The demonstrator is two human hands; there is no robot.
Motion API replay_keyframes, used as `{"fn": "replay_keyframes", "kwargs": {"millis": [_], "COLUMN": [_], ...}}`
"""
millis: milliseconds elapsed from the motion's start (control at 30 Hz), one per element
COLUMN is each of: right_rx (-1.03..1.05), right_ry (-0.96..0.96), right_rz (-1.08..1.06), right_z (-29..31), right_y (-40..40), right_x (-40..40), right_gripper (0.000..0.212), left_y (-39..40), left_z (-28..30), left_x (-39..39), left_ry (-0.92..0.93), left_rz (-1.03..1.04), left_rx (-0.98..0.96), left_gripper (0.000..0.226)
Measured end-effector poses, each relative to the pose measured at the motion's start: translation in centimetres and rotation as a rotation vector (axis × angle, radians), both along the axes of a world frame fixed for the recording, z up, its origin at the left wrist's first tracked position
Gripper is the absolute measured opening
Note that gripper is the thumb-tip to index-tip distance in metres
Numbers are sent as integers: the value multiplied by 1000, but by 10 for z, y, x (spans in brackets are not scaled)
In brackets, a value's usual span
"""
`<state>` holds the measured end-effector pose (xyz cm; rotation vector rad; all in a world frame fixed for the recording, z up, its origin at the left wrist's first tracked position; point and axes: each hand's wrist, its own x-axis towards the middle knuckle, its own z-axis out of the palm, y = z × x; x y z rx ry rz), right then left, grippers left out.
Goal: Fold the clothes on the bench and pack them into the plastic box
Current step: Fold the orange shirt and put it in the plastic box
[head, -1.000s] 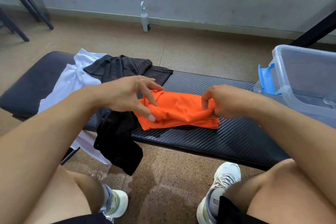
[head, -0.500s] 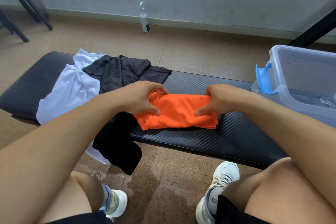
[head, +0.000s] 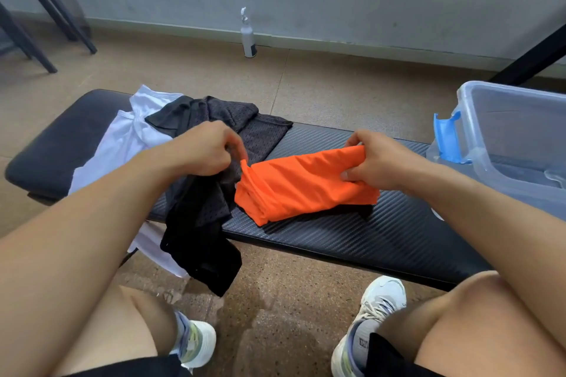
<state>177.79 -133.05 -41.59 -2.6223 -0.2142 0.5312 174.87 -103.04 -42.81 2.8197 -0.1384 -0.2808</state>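
A folded orange garment (head: pixel 301 185) is held just above the black bench (head: pixel 352 232), tilted with its right end higher. My right hand (head: pixel 375 164) grips its right end, fingers wrapped around the fold. My left hand (head: pixel 203 148) pinches the garment's upper left corner. To the left, a black mesh garment (head: pixel 208 193) lies unfolded and hangs off the bench's front edge, partly over a white garment (head: pixel 128 138). A clear plastic box (head: pixel 514 144) with a blue latch stands at the bench's right end.
A white spray bottle (head: pixel 247 34) stands on the floor by the far wall. Dark chair legs (head: pixel 39 24) are at the upper left, and a black diagonal bar (head: pixel 533 55) at the upper right. My knees and sneakers are below the bench.
Both hands were pressing the orange garment flat on the bench; now they have lifted it, and its right end has risen and shifted right toward the box.
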Motion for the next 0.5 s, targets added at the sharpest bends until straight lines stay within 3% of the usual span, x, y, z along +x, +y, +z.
{"fn": "replay_keyframes", "kwargs": {"millis": [67, 100, 167, 233, 300, 433, 500], "right_rx": [62, 94, 146, 145, 112, 28, 20], "right_ry": [-45, -66, -120, -195, -273, -456, -552], "right_rz": [-20, -27, -40, -59, -86, -100, -112], "right_z": [0, 1, 3, 5, 6, 12, 16], "right_y": [1, 1, 3, 5, 8, 9, 11], "right_x": [2, 2, 3, 5, 6, 10, 12], "right_gripper": [40, 38, 36, 37, 38, 42, 45], "left_y": [-9, -16, -29, -37, -40, -46, -48], "left_z": [2, 3, 2, -4, -8, 0, 5], "left_x": [1, 0, -7, -12, -14, -17, -22], "left_ry": [-208, -225, -45, 119, 145, 195, 299], "left_rz": [32, 3, -74, -133, -140, -130, -153], "left_rx": [-153, -224, -296, -208, -102, -16, -7], "left_gripper": [28, 28, 56, 72, 62, 17, 14]}}
